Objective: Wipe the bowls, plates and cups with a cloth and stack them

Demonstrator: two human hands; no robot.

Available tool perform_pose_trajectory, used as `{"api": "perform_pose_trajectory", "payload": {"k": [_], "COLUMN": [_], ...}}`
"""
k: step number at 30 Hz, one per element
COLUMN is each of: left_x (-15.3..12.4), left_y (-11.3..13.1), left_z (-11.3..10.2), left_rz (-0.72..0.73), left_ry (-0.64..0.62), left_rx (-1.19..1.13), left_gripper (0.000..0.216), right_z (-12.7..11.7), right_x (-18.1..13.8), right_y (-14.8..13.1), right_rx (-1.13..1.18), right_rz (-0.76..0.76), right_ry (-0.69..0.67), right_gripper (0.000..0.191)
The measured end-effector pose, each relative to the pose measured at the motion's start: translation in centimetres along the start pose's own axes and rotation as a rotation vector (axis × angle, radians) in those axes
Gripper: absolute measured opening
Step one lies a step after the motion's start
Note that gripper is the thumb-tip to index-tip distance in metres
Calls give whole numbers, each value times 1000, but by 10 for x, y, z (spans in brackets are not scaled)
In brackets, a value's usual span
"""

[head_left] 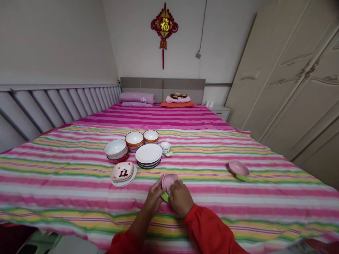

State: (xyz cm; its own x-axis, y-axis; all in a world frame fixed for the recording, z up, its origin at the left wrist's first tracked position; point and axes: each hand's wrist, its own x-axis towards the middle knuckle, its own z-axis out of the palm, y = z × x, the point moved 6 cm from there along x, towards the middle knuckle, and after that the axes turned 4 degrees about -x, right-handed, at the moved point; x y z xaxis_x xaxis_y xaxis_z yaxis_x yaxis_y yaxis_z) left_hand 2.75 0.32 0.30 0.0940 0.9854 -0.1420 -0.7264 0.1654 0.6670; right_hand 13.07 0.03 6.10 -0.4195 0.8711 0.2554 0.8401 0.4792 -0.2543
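Note:
My left hand (154, 196) grips the left side of a small pink bowl (168, 180) with a green leaf-shaped handle (165, 197), tilted above the bed. My right hand (181, 199) is closed at the bowl's inside and right rim. A small whitish bit shows by its fingers, too blurred to name. A second pink bowl (238, 167) with a green handle rests on the striped cloth to the right. Left of my hands, a square patterned dish (122, 171) sits on a white plate (129, 181). Beyond them stands a stack of white plates (149, 153).
Stacked bowls stand at the back left: a white-and-red stack (116, 149) and two orange-rimmed ones (134, 138). Small white dishes (165, 145) are beside the plates. A striped sheet (212, 208) covers the bed; a railing (60, 102) runs left, a wardrobe (286, 77) right.

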Motion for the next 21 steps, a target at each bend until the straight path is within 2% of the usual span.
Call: {"api": "perform_pose_trajectory", "payload": {"k": [4, 6, 8, 11, 13, 15, 18, 20, 21], "left_x": [3, 3, 3, 2, 2, 3, 6, 8, 8], "left_y": [-1, -1, -1, 1, 0, -1, -4, -5, -6], "left_z": [-2, -4, -5, -6, -4, -5, -8, -11, -12], "left_rz": [6, 12, 19, 35, 29, 22, 38, 51, 53], "left_ry": [-18, -8, 30, 58, 41, 36, 54, 73, 79], "left_rx": [-18, -10, 8, 14, 27, 45, 41, 38, 40], "left_gripper": [77, 73, 69, 71, 74, 74, 68, 64, 64], "right_z": [7, 10, 11, 10, 4, -7, -31, -38, -36], "right_x": [6, 6, 5, 4, 3, 3, 4, 4, 5], "right_y": [9, 6, -2, -5, 0, 7, 9, -3, -10], "right_rx": [375, 460, 451, 410, 392, 372, 362, 329, 298], "right_rz": [98, 56, -56, -154, -184, -160, -126, -221, -287], "right_ry": [120, 213, 245, 161, 50, 12, 197, 314, 329], "right_gripper": [28, 38, 48, 49, 34, 22, 31, 42, 45]}}
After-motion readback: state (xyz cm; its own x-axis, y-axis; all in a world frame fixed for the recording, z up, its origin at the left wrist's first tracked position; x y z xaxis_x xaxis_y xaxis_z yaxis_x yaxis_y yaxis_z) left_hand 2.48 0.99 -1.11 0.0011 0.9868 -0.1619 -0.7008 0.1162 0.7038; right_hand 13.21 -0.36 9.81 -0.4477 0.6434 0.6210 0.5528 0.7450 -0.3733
